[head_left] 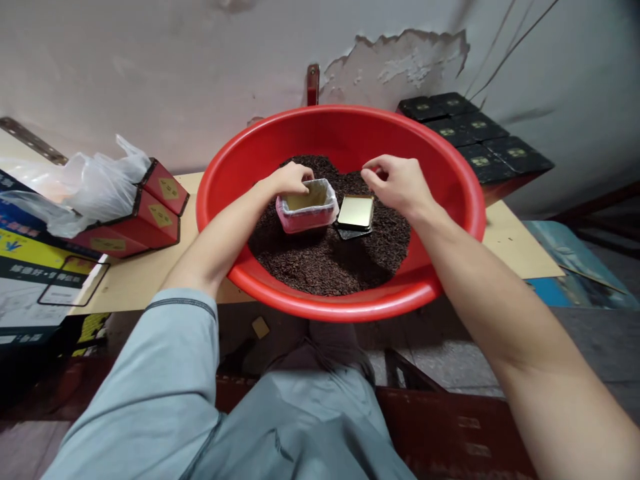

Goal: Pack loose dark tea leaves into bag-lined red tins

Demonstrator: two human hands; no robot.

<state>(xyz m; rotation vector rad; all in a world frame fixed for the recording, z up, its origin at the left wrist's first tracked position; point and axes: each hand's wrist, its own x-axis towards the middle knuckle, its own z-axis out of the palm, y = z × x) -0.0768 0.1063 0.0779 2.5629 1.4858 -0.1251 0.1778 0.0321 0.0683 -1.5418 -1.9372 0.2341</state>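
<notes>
A wide red plastic basin [340,308] holds a bed of dark, loose tea leaves [320,270]. Inside it, my left hand [294,179] is closed on the far left rim of a rectangular tin [306,219], with a clear plastic bag lining it and folded over its sides. To the right of the tin, a gold-coloured lid [356,212] lies inner side up on top of another dark lid. Above the right part of the leaves, my right hand [395,181] has thumb and fingers pinched together; whatever is between them is hidden.
Red tins [159,215] with plastic bags sticking out stand on the board at left. Several black-lidded tins [475,130] are grouped at the right behind the basin. A printed carton [37,280] stands at far left, against the wall side.
</notes>
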